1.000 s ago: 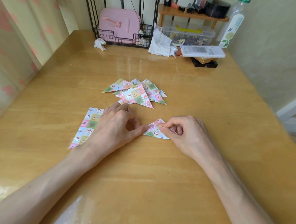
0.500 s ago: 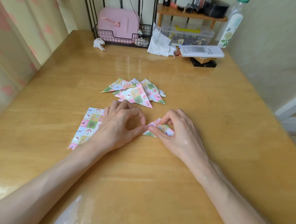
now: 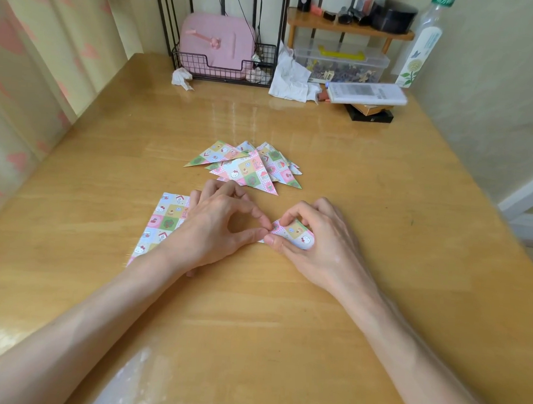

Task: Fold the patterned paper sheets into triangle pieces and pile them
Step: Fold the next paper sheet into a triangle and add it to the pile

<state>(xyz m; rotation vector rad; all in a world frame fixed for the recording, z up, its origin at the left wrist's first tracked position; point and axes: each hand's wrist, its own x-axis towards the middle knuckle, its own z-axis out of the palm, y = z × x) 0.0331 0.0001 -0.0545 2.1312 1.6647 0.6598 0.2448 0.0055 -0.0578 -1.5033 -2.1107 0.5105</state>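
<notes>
Patterned paper piece (image 3: pixel 294 235), near-centre of the table (image 3: pixel 377 300), is partly folded, pinched by left hand (image 3: pixel 217 230) and right hand (image 3: pixel 321 241). Pile of triangles (image 3: pixel 248 167) done, just beyond. Unfolded sheets (image 3: pixel 162 224) left, still to fold.

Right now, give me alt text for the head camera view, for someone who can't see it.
The left hand and right hand pinch a small folded piece of patterned paper on a wooden table. A pile of folded triangles lies just beyond them, and a flat sheet lies partly under the left hand.
</notes>
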